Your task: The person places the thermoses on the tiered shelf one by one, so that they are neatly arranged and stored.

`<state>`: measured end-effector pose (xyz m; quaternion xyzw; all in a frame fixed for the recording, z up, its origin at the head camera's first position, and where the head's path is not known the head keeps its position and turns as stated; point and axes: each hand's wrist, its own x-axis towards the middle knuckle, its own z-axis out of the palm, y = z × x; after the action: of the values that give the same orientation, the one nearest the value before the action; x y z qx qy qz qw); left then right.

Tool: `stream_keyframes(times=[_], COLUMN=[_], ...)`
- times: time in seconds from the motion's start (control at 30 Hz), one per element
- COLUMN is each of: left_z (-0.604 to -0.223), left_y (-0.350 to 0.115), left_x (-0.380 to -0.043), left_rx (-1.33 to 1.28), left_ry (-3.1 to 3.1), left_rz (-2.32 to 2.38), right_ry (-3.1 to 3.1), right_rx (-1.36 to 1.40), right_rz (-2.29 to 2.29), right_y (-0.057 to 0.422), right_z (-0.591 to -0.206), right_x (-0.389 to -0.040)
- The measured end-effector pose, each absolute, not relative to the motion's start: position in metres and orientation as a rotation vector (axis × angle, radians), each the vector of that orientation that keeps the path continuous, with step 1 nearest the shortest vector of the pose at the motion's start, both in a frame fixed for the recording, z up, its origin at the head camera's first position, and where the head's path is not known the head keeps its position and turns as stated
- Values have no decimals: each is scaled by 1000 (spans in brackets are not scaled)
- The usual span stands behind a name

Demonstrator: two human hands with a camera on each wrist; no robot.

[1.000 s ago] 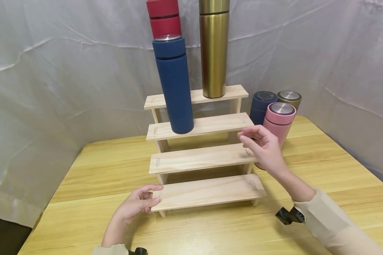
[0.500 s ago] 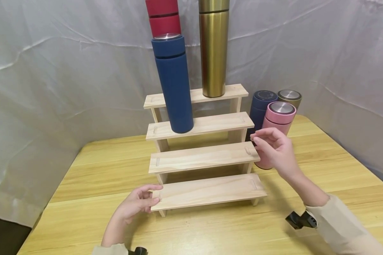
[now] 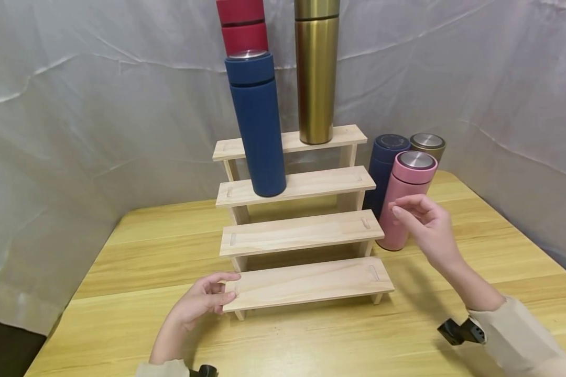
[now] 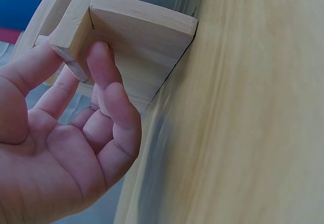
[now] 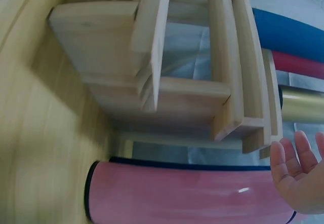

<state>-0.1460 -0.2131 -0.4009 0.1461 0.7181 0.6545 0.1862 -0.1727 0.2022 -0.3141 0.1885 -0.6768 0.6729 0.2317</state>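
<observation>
My left hand (image 3: 200, 301) grips the left end of the lowest step of a pale wooden tiered shelf (image 3: 306, 285). In the left wrist view, thumb and finger lie on opposite sides of the board end (image 4: 83, 26). My right hand (image 3: 426, 225), fingers loosely bent and holding nothing, hovers in front of a pink thermos bottle (image 3: 405, 191) standing right of the shelf. Whether the fingertips touch it cannot be told. A tall blue thermos (image 3: 259, 136) stands on the second step from the top. A gold thermos (image 3: 316, 84) stands on the top step.
Behind the blue thermos shows a red one (image 3: 245, 39), its base hidden. A dark blue thermos (image 3: 381, 167) and a shorter-looking gold one (image 3: 436, 149) stand behind the pink one. Grey cloth (image 3: 146, 131) hangs around the wooden table (image 3: 137, 272).
My right hand has moved right and down, away from the shelf's right end to in front of the pink thermos. The left hand has stayed on the lowest step.
</observation>
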Motion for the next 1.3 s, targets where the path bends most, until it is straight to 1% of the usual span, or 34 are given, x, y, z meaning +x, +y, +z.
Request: stream_keyframes(times=[0.3, 0.43, 0.5, 0.57, 0.77, 0.87, 0.97, 1.07, 1.13, 1.2, 1.3], left_z=[-400, -400, -400, -400, -399, -399, -399, -399, -399, -399, -399], left_y=[-213, -213, -212, -212, -212, -212, -212, -212, -212, -212, -212], left_x=[-146, -146, -146, -146, -146, -146, -146, -146, -146, -146, -145], left_rx=[395, 377, 365, 356, 367, 376, 386, 393, 393, 392, 386], left_ry=[2034, 2037, 2039, 2040, 2045, 2045, 2041, 2039, 2042, 2044, 2045], left_rz=[1831, 1829, 1829, 1828, 1818, 1821, 1827, 1826, 1822, 1820, 1816], right_ry=[-1904, -1970, -2010, -2012, -1875, -1880, -1887, -1827, -1831, -1828, -1894], right_rx=[428, 370, 348, 348, 360, 305, 280, 301, 251, 215, 147], right_rz=[1767, 1658, 1583, 1554, 1621, 1529, 1451, 1540, 1565, 1603, 1527], right_y=[216, 220, 227, 242, 311, 327, 326, 303, 282, 267, 274], right_z=[-322, -321, -327, -344, -424, -438, -432, -400, -374, -356, -366], right_x=[-176, -178, -184, -200, -275, -289, -285, -258, -237, -221, -229])
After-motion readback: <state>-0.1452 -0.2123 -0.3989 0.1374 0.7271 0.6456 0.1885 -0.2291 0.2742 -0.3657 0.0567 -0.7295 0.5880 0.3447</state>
